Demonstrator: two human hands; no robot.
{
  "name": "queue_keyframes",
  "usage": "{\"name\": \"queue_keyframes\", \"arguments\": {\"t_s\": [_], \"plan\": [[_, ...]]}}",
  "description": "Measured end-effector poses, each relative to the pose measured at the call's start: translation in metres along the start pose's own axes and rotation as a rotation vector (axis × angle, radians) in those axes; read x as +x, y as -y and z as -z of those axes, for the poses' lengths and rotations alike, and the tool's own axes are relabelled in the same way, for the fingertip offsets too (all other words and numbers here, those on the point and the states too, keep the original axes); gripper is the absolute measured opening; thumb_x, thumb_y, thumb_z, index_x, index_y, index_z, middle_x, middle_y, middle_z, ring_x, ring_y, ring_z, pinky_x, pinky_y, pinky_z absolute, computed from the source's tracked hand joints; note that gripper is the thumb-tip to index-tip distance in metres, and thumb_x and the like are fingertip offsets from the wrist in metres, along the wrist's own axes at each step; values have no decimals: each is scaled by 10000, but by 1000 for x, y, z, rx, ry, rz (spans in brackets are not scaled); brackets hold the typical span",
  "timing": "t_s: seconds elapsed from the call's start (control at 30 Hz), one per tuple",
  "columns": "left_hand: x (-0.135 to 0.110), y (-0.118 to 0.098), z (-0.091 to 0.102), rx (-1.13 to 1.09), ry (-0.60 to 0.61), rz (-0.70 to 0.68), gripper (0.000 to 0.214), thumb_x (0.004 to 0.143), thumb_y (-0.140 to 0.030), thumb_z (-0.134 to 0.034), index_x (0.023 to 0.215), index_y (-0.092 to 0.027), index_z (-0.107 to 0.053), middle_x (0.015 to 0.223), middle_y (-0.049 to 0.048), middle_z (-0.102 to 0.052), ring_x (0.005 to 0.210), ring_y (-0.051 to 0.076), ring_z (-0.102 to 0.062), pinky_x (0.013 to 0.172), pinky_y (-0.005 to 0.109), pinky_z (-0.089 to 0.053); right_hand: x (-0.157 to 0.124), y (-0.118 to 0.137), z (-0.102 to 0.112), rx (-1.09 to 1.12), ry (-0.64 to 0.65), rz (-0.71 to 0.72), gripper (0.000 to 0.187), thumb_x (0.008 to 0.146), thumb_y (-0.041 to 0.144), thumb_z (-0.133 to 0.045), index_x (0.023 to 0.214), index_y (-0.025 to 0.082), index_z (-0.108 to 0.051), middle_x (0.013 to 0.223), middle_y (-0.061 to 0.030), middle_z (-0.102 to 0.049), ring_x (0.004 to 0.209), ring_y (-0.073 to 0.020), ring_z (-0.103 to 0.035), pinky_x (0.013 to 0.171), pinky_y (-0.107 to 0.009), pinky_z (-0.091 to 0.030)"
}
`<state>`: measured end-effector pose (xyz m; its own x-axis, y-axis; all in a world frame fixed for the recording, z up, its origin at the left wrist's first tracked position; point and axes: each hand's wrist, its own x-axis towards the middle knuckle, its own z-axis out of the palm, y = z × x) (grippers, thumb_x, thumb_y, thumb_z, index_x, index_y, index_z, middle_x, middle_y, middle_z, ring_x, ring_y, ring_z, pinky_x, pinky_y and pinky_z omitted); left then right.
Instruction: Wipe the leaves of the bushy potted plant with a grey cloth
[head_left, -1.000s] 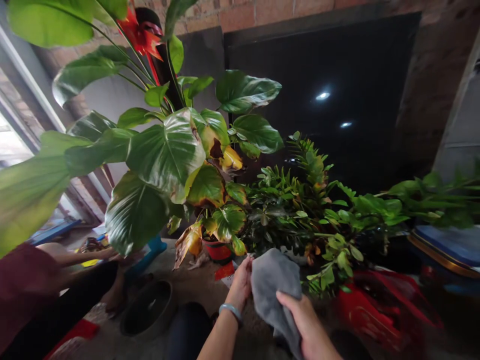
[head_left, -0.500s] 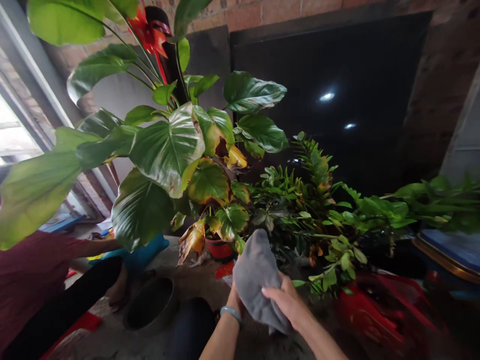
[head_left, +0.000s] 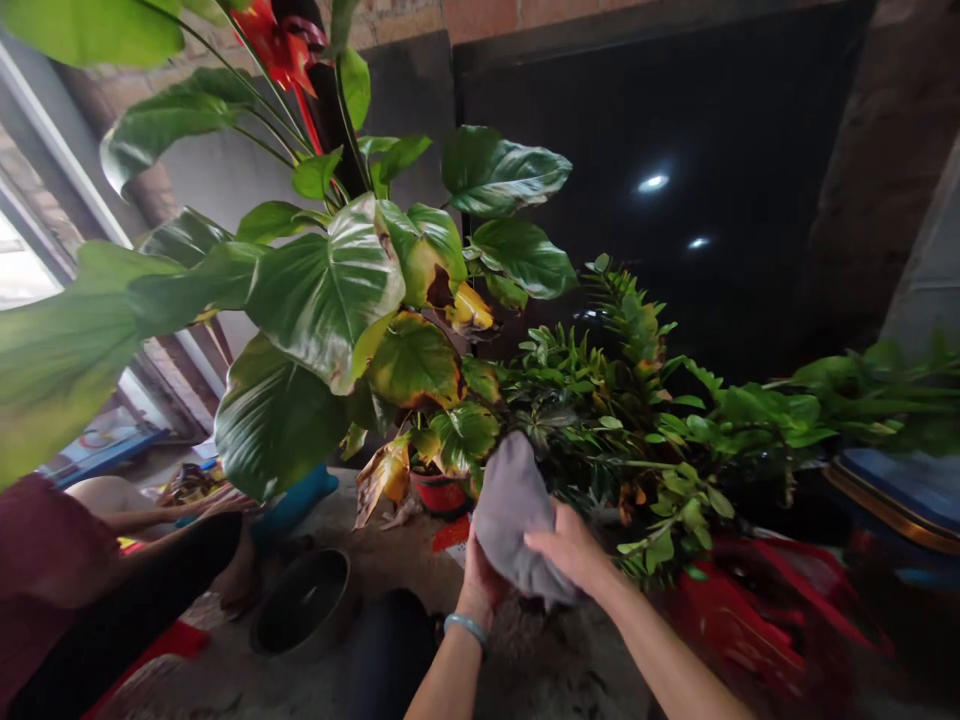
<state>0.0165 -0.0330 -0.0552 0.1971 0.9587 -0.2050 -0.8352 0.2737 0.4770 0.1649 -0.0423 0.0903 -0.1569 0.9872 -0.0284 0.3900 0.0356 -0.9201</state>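
Observation:
Both hands hold a grey cloth [head_left: 511, 510] in front of me, low in the head view. My left hand [head_left: 480, 580], with a pale blue band at the wrist, cups the cloth from below, mostly hidden by it. My right hand [head_left: 570, 548] lies over the cloth's lower right side with fingers closed on it. The top of the cloth touches the lowest leaves of a big-leafed plant [head_left: 330, 290] in a red pot [head_left: 439, 492]. A bushy plant with small leaves [head_left: 637, 420] stands just right of the cloth.
A person in a dark red top [head_left: 37, 570] sits at the left with an arm stretched out. A dark round basin [head_left: 304, 600] lies on the floor. Red plastic pieces [head_left: 757, 610] sit at the right, and a large dark panel [head_left: 675, 180] stands behind the plants.
The cloth and both hands have risen and moved left toward the big plant's lowest leaves. My right hand shifted from the cloth's bottom edge onto its side.

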Motion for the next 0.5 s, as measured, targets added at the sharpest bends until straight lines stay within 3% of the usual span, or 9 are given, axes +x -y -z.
{"name": "queue_keyframes", "arguments": {"t_s": [0.1, 0.17, 0.27, 0.37, 0.43, 0.5], "plan": [[-8, 0, 15, -45, -158, -107, 263, 823, -424, -568, 918, -255, -746, 974, 50, -759, 1203, 257, -579, 1073, 357, -353, -30, -19, 9, -81, 157, -43, 417, 492, 120, -614, 884, 208, -725, 870, -77, -775, 842, -291, -692, 778, -378, -523], [-8, 1, 16, -62, -134, -103, 243, 818, -385, -567, 949, -280, -743, 994, 44, -758, 1207, 257, -578, 1066, 364, -357, -35, -13, 21, -85, 221, 10, 429, 521, 134, -607, 928, 202, -723, 887, -64, -771, 838, -273, -684, 784, -371, -520], [0, 1, 2, -68, -24, -6, 378, 806, -480, -558, 1005, -208, -729, 1021, 118, -745, 1175, 320, -589, 1038, 451, -385, -16, 15, 34, 16, 100, 160, 408, 581, 186, -615, 980, 174, -696, 896, -62, -762, 832, -254, -675, 813, -374, -513], [2, -1, -14, -74, 43, 77, 533, 833, -573, -494, 994, -115, -713, 970, 165, -739, 1022, 306, -655, 974, 448, -440, 12, 31, 28, 17, -104, 168, 405, 639, 238, -623, 1036, 174, -665, 991, -91, -754, 909, -258, -672, 860, -374, -499], [-3, -4, -20, -91, 4, 95, 537, 864, -576, -447, 959, -122, -717, 906, 139, -748, 926, 276, -681, 937, 417, -465, 17, 25, 17, -40, -106, 104, 378, 616, 192, -625, 990, 177, -679, 982, -102, -759, 919, -273, -676, 858, -380, -495], [-11, -9, -20, -96, -99, 82, 496, 884, -549, -431, 945, -155, -726, 869, 107, -758, 915, 276, -690, 930, 406, -470, 7, 10, 7, -80, -13, 46, 331, 530, 107, -632, 843, 183, -710, 847, -90, -770, 820, -290, -692, 780, -379, -511]]}}
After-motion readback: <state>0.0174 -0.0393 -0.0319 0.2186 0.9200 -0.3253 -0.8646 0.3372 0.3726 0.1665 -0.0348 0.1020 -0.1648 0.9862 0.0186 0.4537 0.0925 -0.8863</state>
